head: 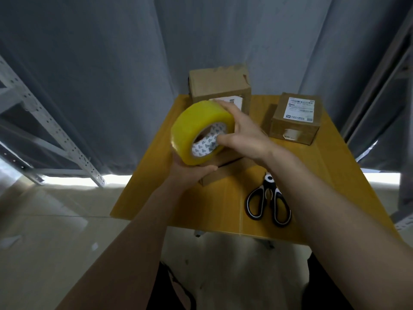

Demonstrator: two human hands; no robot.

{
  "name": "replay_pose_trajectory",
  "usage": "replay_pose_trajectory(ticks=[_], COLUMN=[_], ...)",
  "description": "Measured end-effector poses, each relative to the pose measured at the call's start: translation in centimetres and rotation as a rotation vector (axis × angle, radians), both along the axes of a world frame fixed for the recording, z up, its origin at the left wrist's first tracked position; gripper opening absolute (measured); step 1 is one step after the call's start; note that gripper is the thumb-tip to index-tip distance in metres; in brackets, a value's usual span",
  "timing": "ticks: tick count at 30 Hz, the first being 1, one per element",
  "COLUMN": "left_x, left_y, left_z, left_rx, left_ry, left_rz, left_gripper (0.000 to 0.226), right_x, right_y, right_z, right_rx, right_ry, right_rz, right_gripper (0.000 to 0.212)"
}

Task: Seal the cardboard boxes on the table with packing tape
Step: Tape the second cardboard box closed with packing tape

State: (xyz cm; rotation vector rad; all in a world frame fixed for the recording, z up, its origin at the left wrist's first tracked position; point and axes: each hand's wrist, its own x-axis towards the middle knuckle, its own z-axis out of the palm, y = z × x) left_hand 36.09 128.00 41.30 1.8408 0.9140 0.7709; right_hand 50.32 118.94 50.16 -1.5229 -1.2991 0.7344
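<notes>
One roll of yellow packing tape (190,133) is held above the surface (223,204), at the centre of the view. The left hand (190,171) supports the roll from below, at its 6 o'clock edge; its grip is clamped on the roll, with the thumb curled along the lower rim. The right hand (241,135) covers the roll from the 3 o'clock side; its grip is also clamped on the roll, with fingers over the outer band and the thumb at the printed white core.

Three cardboard boxes are on the yellow surface:
1. Tall box (220,83), at 12 o'clock from the roll, at the far edge of the surface. One white label shows on its near face, partly hidden by the roll and the right hand.
2. Labelled box (295,118), at 2 o'clock from the roll, well apart from it. It carries one white shipping label on top and one small strip on its near face.
3. Low box (214,175), directly under the hands at 6 o'clock from the roll, mostly hidden.

One pair of scissors (269,200) with black-and-white handles lies flat on the surface at 4 o'clock from the roll, handles toward the person, just beside the right forearm.

One grey curtain (111,63) hangs behind the surface. One perforated metal rack (44,121) stands at 9 o'clock.
</notes>
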Motion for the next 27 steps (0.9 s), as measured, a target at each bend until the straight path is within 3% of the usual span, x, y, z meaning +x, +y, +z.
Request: replay_pose_trajectory(ticks=[3,7,13,16,19,27], left_x=[-0.2,-0.6,-0.2,0.2,0.0,-0.3], left_y=[0.1,-0.2,0.8,1.1,1.5,1.4], left_z=[0.8,1.3,0.8,0.7,0.5,0.6], left_rx=[0.006,0.023,0.040,0.084,0.178,0.196], left_ry=[0.060,-0.082,-0.085,0.008,0.169,0.164], left_rz=[-0.168,-0.247,-0.123,-0.038,-0.049,-0.065], left_gripper=[0.078,0.064,0.083,0.098,0.097,0.088], right_x=[-0.5,-1.1,-0.3,0.7,2.1,8.1], right_y=[0.6,1.5,2.0,1.6,0.9,-1.6], right_z=[-0.7,-1.5,-1.2,-1.2,-0.6,0.4], right_rx=[-0.033,-0.004,0.010,-0.014,-0.010,0.036], right_ry=[0.093,0.118,0.191,0.259,0.242,0.152], right_rz=[0.004,-0.051,-0.124,-0.229,-0.277,-0.592], right_gripper=[0.066,0.026,0.022,0.030,0.023,0.020])
